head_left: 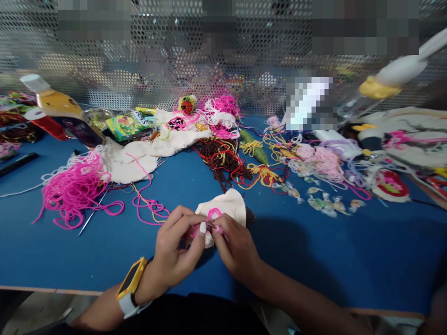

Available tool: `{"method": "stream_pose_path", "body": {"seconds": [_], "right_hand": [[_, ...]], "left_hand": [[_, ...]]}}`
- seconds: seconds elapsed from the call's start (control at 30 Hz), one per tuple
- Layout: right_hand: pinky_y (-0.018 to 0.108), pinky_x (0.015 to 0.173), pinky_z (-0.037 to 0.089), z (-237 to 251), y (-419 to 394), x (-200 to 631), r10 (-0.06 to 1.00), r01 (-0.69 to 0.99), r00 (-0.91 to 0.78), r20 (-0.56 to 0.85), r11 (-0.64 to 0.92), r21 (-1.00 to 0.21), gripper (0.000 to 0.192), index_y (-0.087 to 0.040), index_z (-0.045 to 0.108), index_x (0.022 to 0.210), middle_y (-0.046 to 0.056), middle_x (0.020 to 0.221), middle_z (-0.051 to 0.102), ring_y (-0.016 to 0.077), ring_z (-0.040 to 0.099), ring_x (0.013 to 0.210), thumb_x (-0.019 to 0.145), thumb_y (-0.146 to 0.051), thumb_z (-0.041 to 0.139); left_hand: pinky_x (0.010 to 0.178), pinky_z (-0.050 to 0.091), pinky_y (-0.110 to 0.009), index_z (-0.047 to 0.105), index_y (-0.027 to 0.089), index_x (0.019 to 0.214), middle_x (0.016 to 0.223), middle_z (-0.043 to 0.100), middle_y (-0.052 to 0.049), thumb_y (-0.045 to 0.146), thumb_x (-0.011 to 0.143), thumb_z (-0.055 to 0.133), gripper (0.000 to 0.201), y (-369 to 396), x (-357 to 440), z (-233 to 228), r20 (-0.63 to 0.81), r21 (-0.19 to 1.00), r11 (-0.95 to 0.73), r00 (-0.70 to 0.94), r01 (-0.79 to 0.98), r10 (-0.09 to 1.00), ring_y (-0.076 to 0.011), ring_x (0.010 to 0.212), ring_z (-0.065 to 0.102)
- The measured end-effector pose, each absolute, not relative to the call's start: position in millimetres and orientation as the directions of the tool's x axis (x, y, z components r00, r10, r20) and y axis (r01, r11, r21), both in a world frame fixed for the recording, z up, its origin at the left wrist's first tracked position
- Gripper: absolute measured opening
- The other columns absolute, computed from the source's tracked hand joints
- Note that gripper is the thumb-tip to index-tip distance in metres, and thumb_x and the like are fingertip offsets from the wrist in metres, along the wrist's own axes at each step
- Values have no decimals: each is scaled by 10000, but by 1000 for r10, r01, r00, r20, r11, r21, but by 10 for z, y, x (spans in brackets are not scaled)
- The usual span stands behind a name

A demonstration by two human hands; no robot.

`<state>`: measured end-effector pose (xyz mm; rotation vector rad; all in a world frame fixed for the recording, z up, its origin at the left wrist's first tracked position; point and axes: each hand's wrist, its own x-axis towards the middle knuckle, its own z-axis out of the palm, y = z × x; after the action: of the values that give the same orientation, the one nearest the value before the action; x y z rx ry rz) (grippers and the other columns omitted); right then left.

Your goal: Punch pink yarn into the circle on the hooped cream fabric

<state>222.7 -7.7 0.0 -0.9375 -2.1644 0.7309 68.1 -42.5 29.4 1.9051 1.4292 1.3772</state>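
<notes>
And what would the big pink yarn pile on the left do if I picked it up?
The yarn would probably flop, since it lies in loose loops. It's likely light for its size, with gaps between strands. Loops straggling from its edge might trail or snag.

Nearer the front edge of the table (63, 260) than the back, we have a cloth (233, 204) between and beyond our left hand (174, 249) and right hand (239, 249). Left of us lies a yarn heap (75, 188); behind it, toward the back left corner, a bottle (64, 109). Candies (326, 204) lie right. A mesh screen (167, 60) stands along the back edge.
</notes>
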Motion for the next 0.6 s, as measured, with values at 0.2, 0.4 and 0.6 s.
{"method": "stream_pose_path", "body": {"seconds": [0.2, 0.4, 0.6], "right_hand": [[265, 600, 399, -17, -71, 2221, 767, 425, -544, 339, 601, -678, 158, -189, 459, 823, 43, 734, 558, 161, 527, 663, 876, -107, 334], [269, 542, 332, 1, -52, 2210, 755, 477, -594, 279, 610, -633, 186, -188, 484, 799, 37, 714, 540, 160, 478, 607, 828, -93, 326], [275, 603, 375, 8, -31, 2201, 775, 498, -581, 248, 580, -645, 186, -168, 539, 789, 59, 751, 564, 172, 522, 676, 843, -100, 374]], "left_hand": [[517, 410, -224, 629, 148, 926, 761, 571, -44, 110, 829, 534, 141, -421, 677, 328, 454, 795, -409, 10, 448, 891, -121, 640, 513], [481, 361, -210, 594, 151, 715, 653, 528, -4, 97, 802, 570, 105, -408, 696, 329, 458, 793, -386, -45, 472, 888, -93, 549, 452], [552, 397, -239, 606, 157, 697, 637, 520, -2, 142, 832, 565, 142, -386, 661, 310, 367, 860, -287, -122, 421, 922, -114, 597, 484]]}}
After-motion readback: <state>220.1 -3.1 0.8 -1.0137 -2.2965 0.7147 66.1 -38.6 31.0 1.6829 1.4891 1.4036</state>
